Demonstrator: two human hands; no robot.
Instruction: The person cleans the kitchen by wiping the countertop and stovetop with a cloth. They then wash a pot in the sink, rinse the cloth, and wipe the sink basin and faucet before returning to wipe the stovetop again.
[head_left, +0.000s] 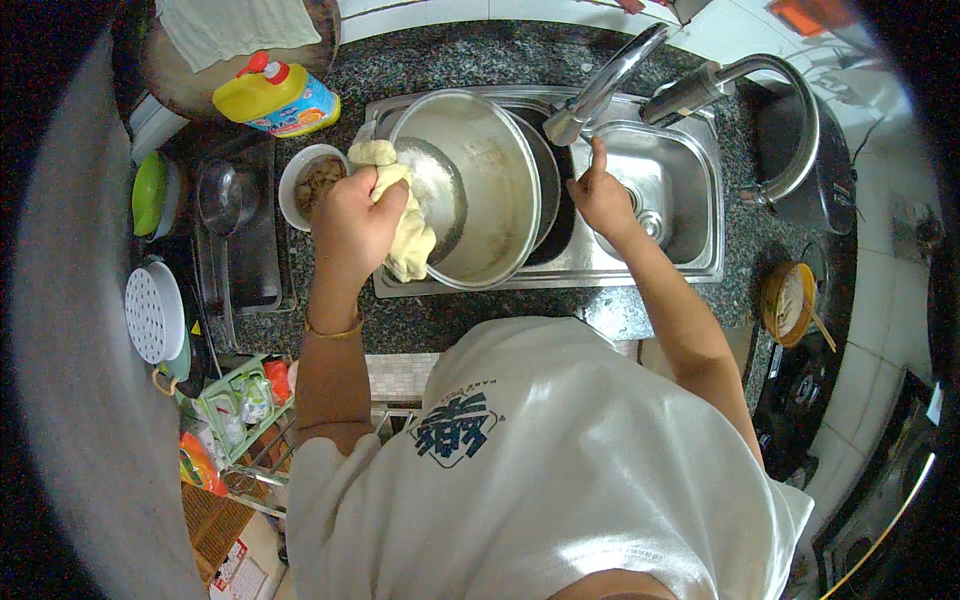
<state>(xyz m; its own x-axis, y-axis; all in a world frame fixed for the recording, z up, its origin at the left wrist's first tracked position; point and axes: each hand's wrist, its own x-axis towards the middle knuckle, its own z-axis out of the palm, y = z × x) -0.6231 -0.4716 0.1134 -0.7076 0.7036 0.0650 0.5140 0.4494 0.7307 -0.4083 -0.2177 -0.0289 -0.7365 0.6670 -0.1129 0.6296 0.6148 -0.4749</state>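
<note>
My left hand (356, 221) grips a bunched yellow cloth (411, 232) at the left rim of a large metal pot (487, 187). The pot is tilted over the left basin of a steel double sink (540, 281), with a dark round vessel partly hidden behind it. My right hand (604, 196) is by the sink's divider, index finger raised to the spout of the chrome faucet (566, 127); its other fingers are curled, and nothing shows in it. Whether the finger touches the spout I cannot tell. A white bowl with brown pieces (319, 184) stands beside my left hand.
A yellow detergent bottle (277, 97) stands at the back left. Further left are a metal tray with a ladle (225, 202), a green bowl (150, 193) and a white perforated strainer (150, 315). A curved metal faucet (810, 112) and a yellow bowl with chopsticks (787, 304) are at right.
</note>
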